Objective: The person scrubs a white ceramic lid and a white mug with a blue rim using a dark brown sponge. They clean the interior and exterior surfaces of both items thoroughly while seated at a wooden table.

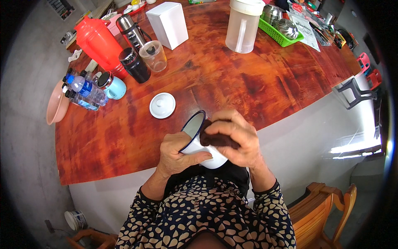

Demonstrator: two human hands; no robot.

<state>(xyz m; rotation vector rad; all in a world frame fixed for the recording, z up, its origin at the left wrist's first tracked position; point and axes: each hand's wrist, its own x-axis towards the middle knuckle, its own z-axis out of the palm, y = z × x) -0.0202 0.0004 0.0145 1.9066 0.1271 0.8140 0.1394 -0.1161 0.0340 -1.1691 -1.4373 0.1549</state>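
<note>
A white enamel mug [215, 159] with a dark blue rim is tilted in front of me at the table's near edge, its mouth facing up and to the left. My left hand [176, 153] grips the mug's rim, fingers inside the mouth and thumb along the outer wall. Against the outside of the mug, my right hand [238, 137] presses a dark brown cloth [209, 137], fingers closed around it. On the table beyond the mug lies a round white lid [162, 105] with a small knob on top. The mug's handle is hidden.
At the left stand a red jug [99, 45], a steel thermos [130, 31], a black flask [134, 66], a clear plastic cup [154, 57], a light blue mug [114, 86] and several bottles [87, 89]. Farther off are a white box [168, 25], a lidded pitcher [242, 29] and a green basket [282, 39].
</note>
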